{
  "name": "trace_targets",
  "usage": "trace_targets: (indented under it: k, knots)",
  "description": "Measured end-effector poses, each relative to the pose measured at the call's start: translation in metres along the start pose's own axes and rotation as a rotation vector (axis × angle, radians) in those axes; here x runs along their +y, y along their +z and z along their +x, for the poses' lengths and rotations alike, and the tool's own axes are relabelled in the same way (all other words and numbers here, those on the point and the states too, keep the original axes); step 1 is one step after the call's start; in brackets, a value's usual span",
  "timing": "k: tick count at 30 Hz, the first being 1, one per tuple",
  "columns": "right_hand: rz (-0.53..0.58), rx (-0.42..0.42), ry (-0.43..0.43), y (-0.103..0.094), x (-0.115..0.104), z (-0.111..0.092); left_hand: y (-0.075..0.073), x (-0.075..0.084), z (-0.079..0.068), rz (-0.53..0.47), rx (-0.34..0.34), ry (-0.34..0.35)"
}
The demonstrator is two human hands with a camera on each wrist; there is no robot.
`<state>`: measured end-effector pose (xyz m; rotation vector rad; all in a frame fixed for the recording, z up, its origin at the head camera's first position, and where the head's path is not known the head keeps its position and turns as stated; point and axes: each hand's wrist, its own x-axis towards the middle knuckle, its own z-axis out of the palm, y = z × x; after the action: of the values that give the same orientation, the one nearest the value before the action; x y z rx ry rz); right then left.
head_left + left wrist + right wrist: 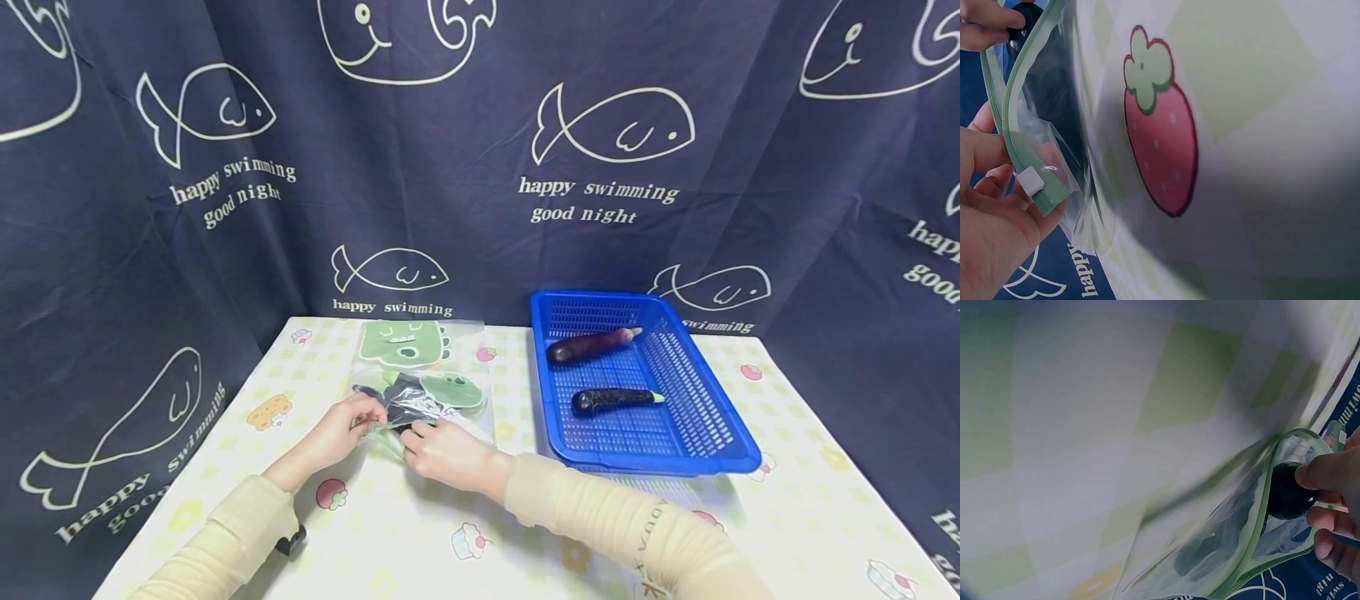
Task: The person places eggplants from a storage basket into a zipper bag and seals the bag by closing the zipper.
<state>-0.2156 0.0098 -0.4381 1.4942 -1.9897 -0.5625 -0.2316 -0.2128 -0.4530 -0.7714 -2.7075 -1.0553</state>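
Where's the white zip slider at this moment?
In the left wrist view, the white zip slider is toward the lower left, near the end of the clear bag's green seal, right beside the left hand.

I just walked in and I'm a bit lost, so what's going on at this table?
A person is handling a clear zip bag lying on the table. Their left hand holds its green-edged mouth near the white slider, while their right hand grips the round end of a dark eggplant at the opening. The bag's mouth is open. To the right, a blue basket holds two more eggplants.
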Motion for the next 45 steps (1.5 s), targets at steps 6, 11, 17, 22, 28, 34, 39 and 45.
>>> trace_targets:
  k: [6,11,17,22,28,34,39,45]
  knots:
    - [0.005,0.008,0.002,0.003,0.001,0.001,-0.001,0.001,0.0,0.004,-0.007,-0.011]
    - [0.011,0.001,0.007,0.001,0.001,0.0,0.001,0.0,0.0,0.006,0.012,-0.002]
    - [0.009,0.0,0.013,-0.01,0.004,-0.005,0.002,-0.002,-0.001,0.007,0.012,-0.017]
    - [-0.004,-0.003,0.015,-0.021,0.01,-0.01,0.001,-0.002,-0.001,0.005,0.008,-0.015]
    - [0.097,-0.047,0.01,-0.035,0.021,-0.02,0.0,-0.001,-0.001,-0.002,0.006,-0.013]
    - [0.103,-0.03,0.016,-0.042,0.036,-0.028,0.0,-0.001,-0.001,0.005,0.01,-0.005]
    - [0.073,-0.012,0.032,-0.048,0.048,-0.034,-0.001,0.001,-0.001,-0.015,-0.002,-0.03]
    - [0.059,-0.024,0.064,-0.054,0.058,-0.042,-0.001,0.002,-0.003,-0.023,-0.012,-0.043]
